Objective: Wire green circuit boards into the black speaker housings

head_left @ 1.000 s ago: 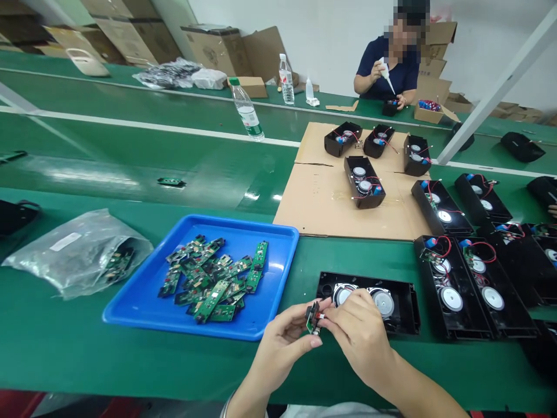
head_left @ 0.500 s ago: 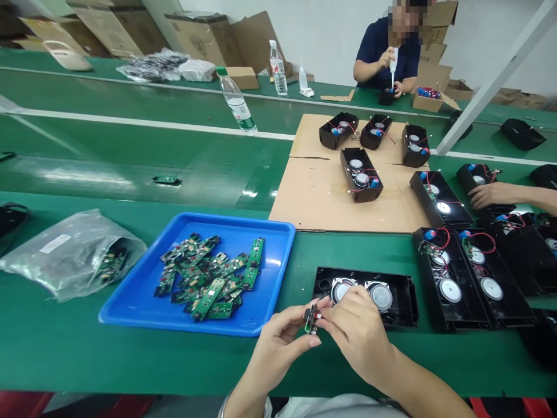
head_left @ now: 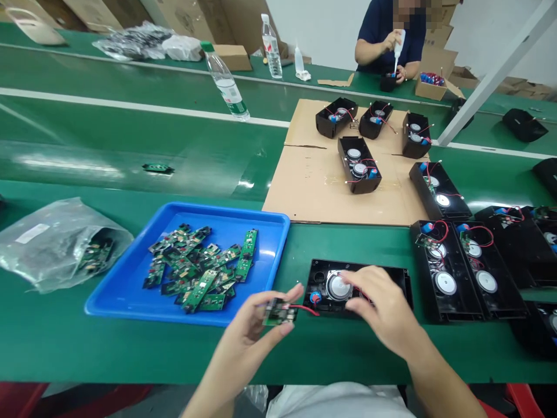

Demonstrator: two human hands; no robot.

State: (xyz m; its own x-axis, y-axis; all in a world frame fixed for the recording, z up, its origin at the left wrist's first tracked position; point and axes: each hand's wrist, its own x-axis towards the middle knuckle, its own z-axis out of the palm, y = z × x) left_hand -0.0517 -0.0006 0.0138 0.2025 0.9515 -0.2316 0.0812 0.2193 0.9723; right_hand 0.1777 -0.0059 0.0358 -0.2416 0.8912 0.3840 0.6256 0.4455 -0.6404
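My left hand (head_left: 243, 337) pinches a small green circuit board (head_left: 278, 313) just left of a black speaker housing (head_left: 402, 280). From the board a red wire (head_left: 307, 309) runs toward the housing. Over the housing hovers my right hand (head_left: 385, 310), thumb and fingers apart and nothing visible between them. Its fingertips are close to a round speaker (head_left: 338, 286) with a pale centre. A blue part (head_left: 315, 297) sits at the housing's lower left. The right hand hides much of the housing's right half.
A blue tray (head_left: 93, 299) of circuit boards lies to the left, beside a clear bag (head_left: 47, 249) with more boards. Black housings with speakers stand on cardboard (head_left: 300, 191) and at the right (head_left: 446, 305). Across the bench a co-worker (head_left: 369, 49) holds a white tool.
My right hand has left the board and moved right, with its fingers spread. My left hand moved left with the board. Another person's hand at the right is gone from view.
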